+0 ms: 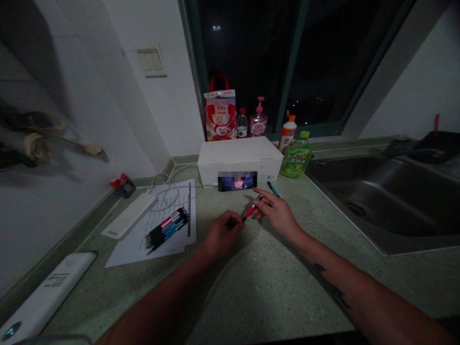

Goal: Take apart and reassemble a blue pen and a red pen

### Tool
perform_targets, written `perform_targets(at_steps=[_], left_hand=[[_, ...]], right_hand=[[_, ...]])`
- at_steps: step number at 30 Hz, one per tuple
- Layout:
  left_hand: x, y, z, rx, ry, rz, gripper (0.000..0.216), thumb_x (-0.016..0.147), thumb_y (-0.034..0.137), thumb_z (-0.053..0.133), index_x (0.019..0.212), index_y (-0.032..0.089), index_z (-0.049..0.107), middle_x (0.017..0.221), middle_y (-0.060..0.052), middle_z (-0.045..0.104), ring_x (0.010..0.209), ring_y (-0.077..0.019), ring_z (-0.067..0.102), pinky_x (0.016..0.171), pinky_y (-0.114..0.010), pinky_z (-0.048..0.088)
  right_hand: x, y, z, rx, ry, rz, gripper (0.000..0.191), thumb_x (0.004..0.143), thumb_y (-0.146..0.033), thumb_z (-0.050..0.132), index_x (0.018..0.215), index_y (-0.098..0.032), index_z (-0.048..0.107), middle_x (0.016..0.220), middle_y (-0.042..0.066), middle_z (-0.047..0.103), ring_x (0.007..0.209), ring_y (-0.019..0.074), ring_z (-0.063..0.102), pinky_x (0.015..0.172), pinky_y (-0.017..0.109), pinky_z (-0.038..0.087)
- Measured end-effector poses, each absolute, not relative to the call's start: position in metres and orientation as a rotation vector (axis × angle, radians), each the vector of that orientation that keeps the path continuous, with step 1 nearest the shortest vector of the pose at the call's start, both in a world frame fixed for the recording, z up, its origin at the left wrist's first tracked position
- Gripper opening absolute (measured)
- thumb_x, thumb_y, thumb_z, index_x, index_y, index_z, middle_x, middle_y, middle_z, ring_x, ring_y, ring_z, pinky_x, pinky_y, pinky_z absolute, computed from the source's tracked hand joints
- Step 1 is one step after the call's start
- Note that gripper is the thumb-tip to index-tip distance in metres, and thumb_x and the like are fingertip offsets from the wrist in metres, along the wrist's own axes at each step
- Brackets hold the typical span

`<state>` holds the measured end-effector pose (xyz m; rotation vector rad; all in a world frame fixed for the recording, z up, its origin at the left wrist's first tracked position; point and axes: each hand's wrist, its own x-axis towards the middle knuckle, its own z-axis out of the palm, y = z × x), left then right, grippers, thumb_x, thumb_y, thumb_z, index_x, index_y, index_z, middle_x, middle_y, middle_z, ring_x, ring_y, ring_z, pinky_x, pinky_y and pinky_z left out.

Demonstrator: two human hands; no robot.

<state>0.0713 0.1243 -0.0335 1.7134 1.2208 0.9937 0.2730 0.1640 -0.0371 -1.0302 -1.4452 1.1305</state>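
Note:
Between my hands, above the speckled green countertop, is a red pen with black ends. My left hand pinches its lower black end. The fingers of my right hand close on the upper part, with the index finger stretched toward a phone. That phone leans sideways against a white box, its screen lit. Just beyond my right hand lies a blue pen. To the left, a bundle of red and blue pens rests on printed paper sheets.
A steel sink is set into the counter at right. Behind the box stand a pink pump bottle, a red-and-white bag and a small bottle. Beside it is a green bottle. A white power bank-like slab lies left.

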Motion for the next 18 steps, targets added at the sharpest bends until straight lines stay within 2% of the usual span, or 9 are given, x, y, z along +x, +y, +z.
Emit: perform_targets(at_steps=[4, 6, 8, 10, 11, 13, 15, 18], left_hand=[[0.071, 0.125, -0.036, 1.706, 1.206, 0.998, 0.005, 0.083, 0.022, 0.061, 0.082, 0.018, 0.06, 0.078, -0.001, 0.064, 0.073, -0.0142, 0.059, 0.07, -0.026, 0.047], [0.07, 0.124, -0.036, 1.705, 1.194, 1.008, 0.005, 0.083, 0.023, 0.061, 0.082, 0.018, 0.06, 0.078, 0.0, 0.064, 0.072, -0.0142, 0.058, 0.07, -0.026, 0.047], [0.07, 0.124, -0.035, 1.698, 1.189, 1.022, 0.005, 0.083, 0.023, 0.062, 0.082, 0.018, 0.061, 0.078, 0.0, 0.064, 0.073, -0.0145, 0.059, 0.07, -0.026, 0.047], [0.07, 0.124, -0.034, 1.687, 1.189, 1.03, 0.004, 0.083, 0.023, 0.062, 0.082, 0.018, 0.061, 0.079, -0.001, 0.065, 0.074, -0.0148, 0.059, 0.071, -0.026, 0.047], [0.07, 0.125, -0.034, 1.685, 1.19, 1.031, 0.004, 0.083, 0.022, 0.063, 0.082, 0.018, 0.061, 0.079, -0.001, 0.065, 0.074, -0.0148, 0.059, 0.071, -0.026, 0.047], [0.07, 0.125, -0.033, 1.687, 1.187, 1.03, 0.004, 0.083, 0.021, 0.063, 0.083, 0.018, 0.061, 0.079, -0.001, 0.065, 0.074, -0.0147, 0.06, 0.072, -0.026, 0.047], [0.07, 0.126, -0.034, 1.7, 1.195, 1.018, 0.002, 0.082, 0.019, 0.063, 0.082, 0.018, 0.061, 0.079, -0.001, 0.065, 0.073, -0.0146, 0.06, 0.071, -0.026, 0.047], [0.07, 0.127, -0.034, 1.743, 1.249, 1.032, 0.002, 0.08, 0.015, 0.064, 0.08, 0.017, 0.063, 0.078, -0.001, 0.065, 0.074, -0.0151, 0.059, 0.072, -0.027, 0.046]], right_hand=[[0.272, 0.163, -0.037, -1.026, -1.433, 1.141, 0.071, 0.087, -0.054, 0.069, 0.139, -0.007, 0.058, 0.075, 0.007, 0.069, 0.065, 0.0207, 0.068, 0.057, 0.029, 0.055], [0.271, 0.162, -0.034, -1.009, -1.422, 1.149, 0.08, 0.087, -0.054, 0.07, 0.15, -0.009, 0.047, 0.075, 0.005, 0.068, 0.064, 0.0209, 0.068, 0.056, 0.029, 0.055], [0.271, 0.16, -0.031, -0.979, -1.4, 1.163, 0.094, 0.087, -0.053, 0.071, 0.16, -0.011, 0.029, 0.074, 0.003, 0.067, 0.064, 0.0212, 0.068, 0.056, 0.029, 0.056], [0.27, 0.159, -0.028, -0.956, -1.364, 1.19, 0.102, 0.085, -0.052, 0.075, 0.161, -0.013, 0.021, 0.074, 0.001, 0.067, 0.066, 0.0219, 0.069, 0.056, 0.029, 0.056], [0.27, 0.158, -0.028, -0.951, -1.352, 1.218, 0.1, 0.084, -0.051, 0.076, 0.16, -0.014, 0.023, 0.076, 0.002, 0.068, 0.069, 0.0224, 0.07, 0.057, 0.029, 0.057], [0.269, 0.157, -0.028, -0.947, -1.356, 1.297, 0.085, 0.082, -0.051, 0.078, 0.149, -0.015, 0.04, 0.083, 0.005, 0.07, 0.075, 0.0234, 0.071, 0.057, 0.028, 0.057], [0.266, 0.157, -0.03, -0.937, -1.392, 1.367, 0.062, 0.08, -0.052, 0.079, 0.126, -0.015, 0.057, 0.089, 0.009, 0.072, 0.078, 0.0239, 0.071, 0.056, 0.027, 0.057], [0.263, 0.158, -0.033, -0.91, -1.425, 1.375, 0.05, 0.08, -0.058, 0.079, 0.099, -0.015, 0.064, 0.085, 0.01, 0.071, 0.075, 0.0231, 0.07, 0.053, 0.026, 0.055]])
